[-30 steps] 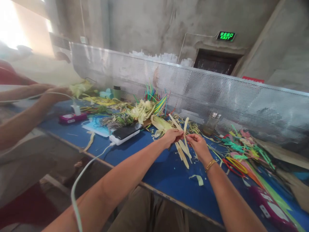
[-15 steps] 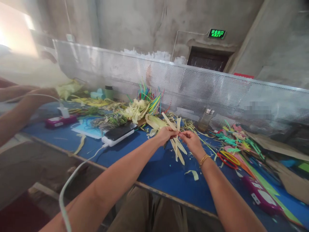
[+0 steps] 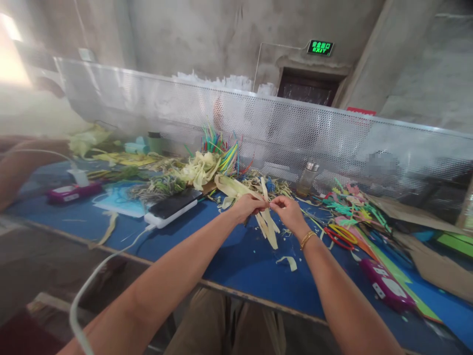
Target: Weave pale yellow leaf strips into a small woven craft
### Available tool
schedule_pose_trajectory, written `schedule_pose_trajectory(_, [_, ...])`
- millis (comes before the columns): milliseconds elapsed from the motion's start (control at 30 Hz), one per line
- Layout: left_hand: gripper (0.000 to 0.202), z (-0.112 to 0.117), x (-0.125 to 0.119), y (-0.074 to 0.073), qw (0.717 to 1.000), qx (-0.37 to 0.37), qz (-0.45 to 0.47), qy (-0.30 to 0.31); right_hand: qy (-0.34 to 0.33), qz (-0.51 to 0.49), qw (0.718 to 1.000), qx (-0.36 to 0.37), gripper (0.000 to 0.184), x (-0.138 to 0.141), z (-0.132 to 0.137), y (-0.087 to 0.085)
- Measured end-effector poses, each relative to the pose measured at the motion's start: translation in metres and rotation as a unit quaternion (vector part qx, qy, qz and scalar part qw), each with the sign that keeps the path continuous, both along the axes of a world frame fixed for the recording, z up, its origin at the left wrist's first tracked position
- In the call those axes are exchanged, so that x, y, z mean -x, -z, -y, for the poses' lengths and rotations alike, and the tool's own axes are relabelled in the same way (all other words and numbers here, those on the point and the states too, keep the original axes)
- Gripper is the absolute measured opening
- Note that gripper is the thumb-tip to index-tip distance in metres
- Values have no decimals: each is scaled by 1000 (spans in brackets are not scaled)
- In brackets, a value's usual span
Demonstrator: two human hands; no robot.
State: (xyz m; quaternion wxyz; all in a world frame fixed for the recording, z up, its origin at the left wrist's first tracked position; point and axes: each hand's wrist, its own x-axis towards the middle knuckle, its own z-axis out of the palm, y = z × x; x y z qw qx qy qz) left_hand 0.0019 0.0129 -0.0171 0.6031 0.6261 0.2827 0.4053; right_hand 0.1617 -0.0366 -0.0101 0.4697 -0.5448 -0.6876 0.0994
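My left hand [image 3: 250, 207] pinches several pale corn husk strips [image 3: 269, 231], whose lower ends fan out below the fingers toward the blue table. One strip also sticks up above the fingertips. Close beside it, my right hand [image 3: 290, 211], with a gold bracelet on the wrist, has thumb and forefinger pressed together near the strips. Whatever is in that pinch is too small to make out. Behind my left hand lies a broad pale husk [image 3: 234, 187]. A loose curled husk scrap [image 3: 290, 263] rests on the table in front of my hands.
A phone on a white power bank [image 3: 172, 209] with a cable lies left. Dried husks [image 3: 201, 169] and coloured stems [image 3: 216, 143] are heaped behind. To the right are a glass bottle [image 3: 307, 180], scissors [image 3: 342, 235] and a purple power strip [image 3: 387, 285]. Another person's arm [image 3: 31, 160] reaches in at left.
The view has turned slightly right. My fingertips have drawn a little apart, and the crossed strips now show fewer ends above my left hand.
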Motion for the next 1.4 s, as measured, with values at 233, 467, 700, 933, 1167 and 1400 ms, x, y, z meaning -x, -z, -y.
schedule_pose_trajectory(233, [9, -3, -2, 2, 1000, 12, -5, -24, 1, 49, 999, 4, 14, -4, 0, 0])
schedule_pose_trajectory(467, [12, -11, 6, 0, 997, 77, -10, 5, -12, 11, 1000, 22, 16, -7, -4, 6])
schedule_pose_trajectory(700, [26, -9, 10, -4, 995, 79, 24, 50, -74, -158, 981, 85, 24, -3, -4, 7])
schedule_pose_trajectory(933, [24, -5, 5, 0, 1000, 13, 4, 13, -66, -234, 965, 94, 29, 1, -1, 1])
schedule_pose_trajectory(1167, [27, 5, 7, -5, 998, 23, -11, 54, -82, -291, 950, 71, 34, 8, -1, 2])
schedule_pose_trajectory(1400, [35, 10, -4, 0, 993, 82, 65, 47, -66, -313, 948, 7, 29, 16, -3, 7])
